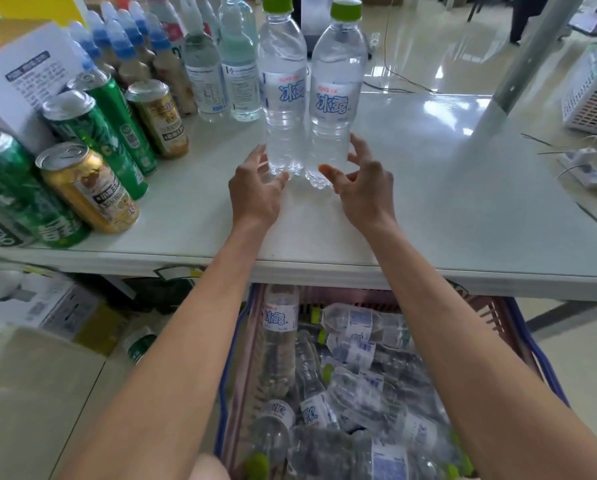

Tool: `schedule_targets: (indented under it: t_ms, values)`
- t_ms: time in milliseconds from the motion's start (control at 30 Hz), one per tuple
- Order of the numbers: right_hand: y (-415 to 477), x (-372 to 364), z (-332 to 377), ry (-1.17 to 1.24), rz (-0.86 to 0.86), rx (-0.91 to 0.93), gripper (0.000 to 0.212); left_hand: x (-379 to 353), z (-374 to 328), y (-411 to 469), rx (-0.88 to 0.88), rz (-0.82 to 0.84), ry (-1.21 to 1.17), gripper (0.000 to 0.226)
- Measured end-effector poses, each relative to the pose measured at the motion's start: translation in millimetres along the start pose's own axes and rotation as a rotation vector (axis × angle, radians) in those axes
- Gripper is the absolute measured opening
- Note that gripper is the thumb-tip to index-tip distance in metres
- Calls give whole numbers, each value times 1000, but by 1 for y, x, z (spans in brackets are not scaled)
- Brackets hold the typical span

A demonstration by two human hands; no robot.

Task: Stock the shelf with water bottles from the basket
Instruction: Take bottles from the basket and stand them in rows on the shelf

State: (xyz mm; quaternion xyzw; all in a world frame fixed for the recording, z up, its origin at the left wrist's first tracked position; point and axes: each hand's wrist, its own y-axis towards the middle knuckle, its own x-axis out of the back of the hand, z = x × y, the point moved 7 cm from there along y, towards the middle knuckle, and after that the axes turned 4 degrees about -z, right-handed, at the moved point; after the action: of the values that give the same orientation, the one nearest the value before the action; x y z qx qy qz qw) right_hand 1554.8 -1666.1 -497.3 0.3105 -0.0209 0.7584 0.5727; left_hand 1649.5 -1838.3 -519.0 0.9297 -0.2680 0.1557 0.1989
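Clear bottles [282,98] with green caps [278,3], blue-lettered labels; pink basket [491,317].

Pretty bright, even light overall, looks like daylight or overhead panels coming from the far side. The glossy white shelf [428,188] throws back big soft glare patches toward the right, and the shiny floor [439,43] behind it is almost blown out with reflections. Shadows are weak, just a faint smudge under the two upright water bottles [307,98] and the forearms. Heavy wide-angle distortion: the cans [82,181] on the left lean outward and the shelf edge bows. The centre is reasonably sharp and the bottle labels are readable, but the corners go soft. The basket [518,327] below sits in dimmer light and its contents look murky and smeared.
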Motion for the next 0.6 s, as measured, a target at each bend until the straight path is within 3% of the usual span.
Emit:
schedule_targets:
  t_ms: [200,467,600]
  values:
    - [5,-11,-8,15,75,-47,63,1,5,1,-18,-48,-14,58]
    - [12,-21,-18,-118,78,-104,49,3,0,-8,-40,3,-16,67]
    - [3,-13,-17,-125,78,-158,64,15,1,-20,74,-46,-19,47]
